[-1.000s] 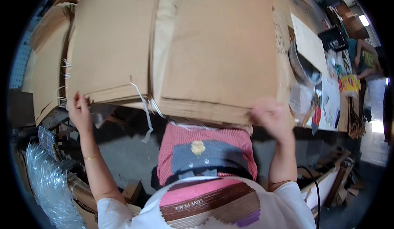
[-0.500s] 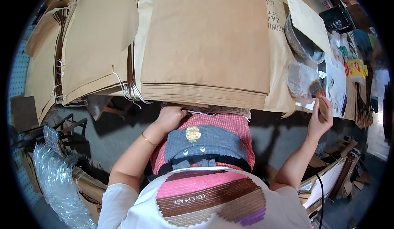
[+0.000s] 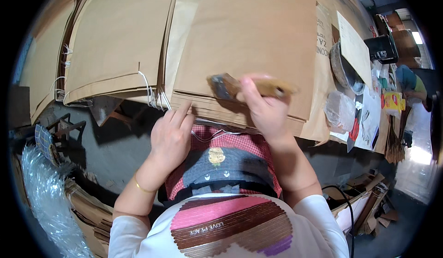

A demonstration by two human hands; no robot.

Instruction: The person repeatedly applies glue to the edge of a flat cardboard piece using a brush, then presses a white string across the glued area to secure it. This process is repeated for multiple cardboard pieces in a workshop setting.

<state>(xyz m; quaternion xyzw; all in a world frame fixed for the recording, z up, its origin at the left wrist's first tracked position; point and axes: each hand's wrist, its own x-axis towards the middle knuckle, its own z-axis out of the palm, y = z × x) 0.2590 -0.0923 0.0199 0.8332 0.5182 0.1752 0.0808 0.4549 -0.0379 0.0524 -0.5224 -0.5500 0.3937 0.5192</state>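
Observation:
A stack of brown kraft paper sheets (image 3: pixel 249 36) lies in front of me, its near edges fanned in narrow steps. My right hand (image 3: pixel 267 115) is closed round the wooden handle of a flat paste brush (image 3: pixel 224 86). The dark bristles point left, over the stepped edges; whether they touch the paper I cannot tell. At the stack's near left corner is my left hand (image 3: pixel 171 135), its fingers stretched toward the paper edge and its thumb hidden. Beside those fingers hang white strings (image 3: pixel 159 98) from the neighbouring brown stack (image 3: pixel 117 36).
At the right are a clear plastic tub (image 3: pixel 340 110), a red-handled knife (image 3: pixel 354 131) and a basin (image 3: pixel 344 68) partly covered by a pale board (image 3: pixel 354 45). Shredded clear plastic strips (image 3: pixel 50 202) hang at lower left. Another person (image 3: pixel 413 82) is at far right.
My right hand has brought the brush left from the plastic tub to above the stack's near edge. My left hand has risen from below the edge to the stack's corner. The view has shifted slightly.

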